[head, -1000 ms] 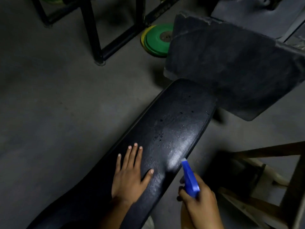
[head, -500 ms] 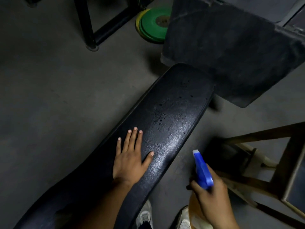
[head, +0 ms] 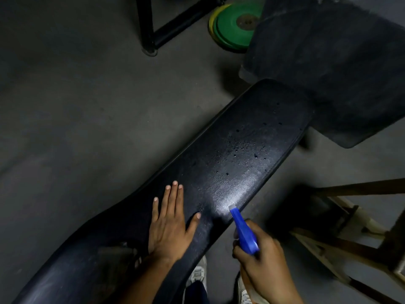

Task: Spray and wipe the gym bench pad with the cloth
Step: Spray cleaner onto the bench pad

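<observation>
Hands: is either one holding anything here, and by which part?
The right hand grips the blue spray bottle around its neck below the sprayer head. The left hand holds nothing; it rests flat on the bench pad.

Spray bottle (head: pixel 245 234): only the blue head shows, body hidden inside the right hand (head: pixel 264 263), trigger finger motion-blurred. Bench pad (head: pixel 230 172) runs off-frame at 7 o'clock, its far end at 1 o'clock goes under a dark mat (head: pixel 341 69), which also covers part of the green plate (head: pixel 232 27). Wooden frame (head: pixel 355 229) is clipped at 4 o'clock; shoes (head: pixel 198 274) mostly hidden under the pad and arms.
</observation>
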Demonstrator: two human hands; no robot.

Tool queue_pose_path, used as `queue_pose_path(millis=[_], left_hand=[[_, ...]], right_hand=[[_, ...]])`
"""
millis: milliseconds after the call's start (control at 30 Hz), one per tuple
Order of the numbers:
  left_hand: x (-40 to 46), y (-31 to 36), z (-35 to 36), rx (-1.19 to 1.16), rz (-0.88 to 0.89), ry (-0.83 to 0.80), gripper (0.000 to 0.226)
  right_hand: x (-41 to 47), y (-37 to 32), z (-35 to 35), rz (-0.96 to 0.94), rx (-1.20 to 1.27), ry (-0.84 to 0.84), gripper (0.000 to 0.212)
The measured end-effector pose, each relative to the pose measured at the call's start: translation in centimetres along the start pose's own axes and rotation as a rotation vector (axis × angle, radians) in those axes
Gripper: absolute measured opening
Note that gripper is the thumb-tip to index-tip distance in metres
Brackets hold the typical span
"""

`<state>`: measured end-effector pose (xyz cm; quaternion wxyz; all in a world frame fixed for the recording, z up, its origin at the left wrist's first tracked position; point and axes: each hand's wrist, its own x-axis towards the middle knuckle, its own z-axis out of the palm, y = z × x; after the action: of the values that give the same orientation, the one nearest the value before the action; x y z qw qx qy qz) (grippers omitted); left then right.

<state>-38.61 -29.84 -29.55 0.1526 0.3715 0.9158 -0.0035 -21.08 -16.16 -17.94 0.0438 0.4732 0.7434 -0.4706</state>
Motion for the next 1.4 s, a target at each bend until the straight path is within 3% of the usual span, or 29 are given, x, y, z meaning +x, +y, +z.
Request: queue_pose_path(millis=[200, 467, 733, 800, 900, 967, 1100, 1233, 1400], left_hand=[[-0.3, 0.2, 0.4, 0.018, -0.01, -0.004, 0.087], [-0.4, 0.2, 0.4, 0.016, -0.03, -0.002, 0.086], [-2.8, 1.7, -1.0, -0.095, -0.124, 0.003, 0.085], [-4.3, 1.7, -1.7, -0.117, -0.169, 0.009, 0.085], [-6.7, 1.0, -2.6, -0.16, -0.25, 0.018, 0.085], [-8.3, 0.2, -3.2, -0.173, -0.303, 0.036, 0.085], [-11.3, -1.4, -4.0, -0.215, -0.405, 0.094, 0.083], [-13.3, -3.8, -4.6, -0.314, -0.559, 0.221, 0.078], [-15.8, -7.3, -4.0, -0.451, -0.826, 0.276, 0.073]], right_hand=[[-0.3, 2.1, 0.0, -0.05, -0.094, -0.11, 0.027], [-0.1, 5.0, -2.7, -0.061, -0.064, -0.073, 0.035], [0.3, 3.2, -6.2, -0.279, 0.055, -0.129, 0.029], [0.4, 1.4, -6.6, -0.353, 0.102, -0.176, 0.029], [0.3, -2.0, -6.8, -0.469, 0.135, -0.254, 0.052], [0.3, -4.3, -6.1, -0.538, 0.157, -0.285, 0.056], [0.3, -8.6, -3.7, -0.61, 0.316, -0.364, 0.029], [0.7, -12.0, -0.7, -0.723, 0.352, -0.389, 0.028], [1.2, -13.1, 3.5, -0.7, 0.356, -0.481, 0.025]])
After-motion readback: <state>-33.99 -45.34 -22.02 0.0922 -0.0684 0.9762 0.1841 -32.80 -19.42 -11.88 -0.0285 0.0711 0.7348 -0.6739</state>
